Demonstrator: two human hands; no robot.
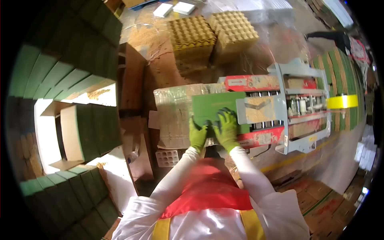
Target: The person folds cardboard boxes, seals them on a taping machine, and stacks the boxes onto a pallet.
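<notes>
A closed green cardboard box (212,105) lies in front of me, its right end against the taping machine (282,108). My left hand (199,134), in a yellow-green glove with dark fingertips, rests at the box's near left corner, thumb and fingers apart. Flat on the top, nearer the right side, lies my right hand (226,127) in a matching glove, its fingers spread. The undersides of both hands are hidden. To the left of the box is a plastic-wrapped stack (172,116). A metal plate (242,111) of the machine meets the box's right edge.
Egg-tray stacks (192,42) stand beyond the machine. Green boxes (96,130) are piled at my left, with an open one (70,132) among them. A yellow tape roll (342,101) sits at the machine's far right. A person (340,38) is at upper right.
</notes>
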